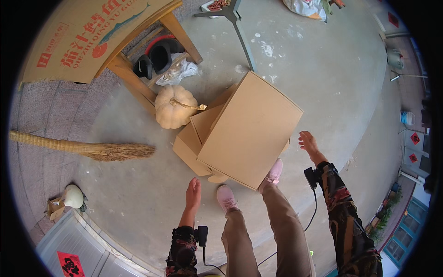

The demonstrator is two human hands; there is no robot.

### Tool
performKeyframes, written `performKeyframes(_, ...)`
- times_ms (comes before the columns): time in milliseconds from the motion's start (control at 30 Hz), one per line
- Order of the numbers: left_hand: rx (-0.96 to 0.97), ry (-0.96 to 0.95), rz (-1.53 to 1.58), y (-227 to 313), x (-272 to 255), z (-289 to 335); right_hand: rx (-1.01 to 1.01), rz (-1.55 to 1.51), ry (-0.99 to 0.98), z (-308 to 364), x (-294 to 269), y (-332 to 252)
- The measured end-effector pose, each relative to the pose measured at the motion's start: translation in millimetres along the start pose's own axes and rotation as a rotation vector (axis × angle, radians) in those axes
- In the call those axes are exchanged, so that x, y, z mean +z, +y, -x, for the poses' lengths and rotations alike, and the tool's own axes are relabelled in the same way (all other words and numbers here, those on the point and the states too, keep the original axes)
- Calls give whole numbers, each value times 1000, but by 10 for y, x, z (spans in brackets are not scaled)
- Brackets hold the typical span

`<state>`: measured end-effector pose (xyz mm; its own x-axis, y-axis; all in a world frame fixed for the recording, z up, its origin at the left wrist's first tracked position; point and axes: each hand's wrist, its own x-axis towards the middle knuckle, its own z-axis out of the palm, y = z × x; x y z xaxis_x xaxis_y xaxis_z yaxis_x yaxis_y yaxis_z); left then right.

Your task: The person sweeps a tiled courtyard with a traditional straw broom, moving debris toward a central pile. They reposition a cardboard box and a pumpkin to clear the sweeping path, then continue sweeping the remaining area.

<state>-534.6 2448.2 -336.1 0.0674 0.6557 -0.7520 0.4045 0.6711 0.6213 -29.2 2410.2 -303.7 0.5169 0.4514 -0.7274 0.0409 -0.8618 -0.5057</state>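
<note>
Box (pixel 251 131) lies left of right hand (pixel 310 145), the nearer, and up-right of left hand (pixel 193 196); long axis upper-right to lower-left. Both hands' fingers released, empty.

left hand (pixel 193 196) and right hand (pixel 308 143) are flanking stacked cardboard boxes (pixel 251 129); a pale pumpkin (pixel 170 109) is sitting nearby.

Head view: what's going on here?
Nothing appears to be held. The person's left hand and right hand hover apart from a large cardboard box, one on either side of it. The box rests on other cardboard on the floor, with a pale pumpkin beside it.
</note>
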Motion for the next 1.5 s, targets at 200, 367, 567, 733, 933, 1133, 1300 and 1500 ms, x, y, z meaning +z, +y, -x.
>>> performKeyframes(200, -147, 60, 164, -392, 303, -1048, 112, -80, -52, -881, 138, 463)
performKeyframes(367, -310, 169, 843, -784, 435, -1531, -79, -234, -477, -1440, 277, 612)
performKeyframes(567, -313, 105, 832, -761, 315, -1326, -24, -220, -451, -1494, 338, 734)
performKeyframes(733, -317, 113, 787, -748, 406, -1172, 3, -208, -414, -1465, 269, 762)
performKeyframes(933, -320, 115, 772, -799, 612, -1140, 18, -182, -381, -1471, 141, 775)
performKeyframes(1133, -322, 116, 765, -1007, 548, -912, 29, -193, -334, -1382, 286, 910)
performKeyframes(1300, -336, 115, 749, -1106, 512, -730, 96, -238, -301, -954, 681, 1179)
performKeyframes(1500, -333, 105, 701, -1102, 519, -573, 187, -308, -296, -335, 1019, 1550)
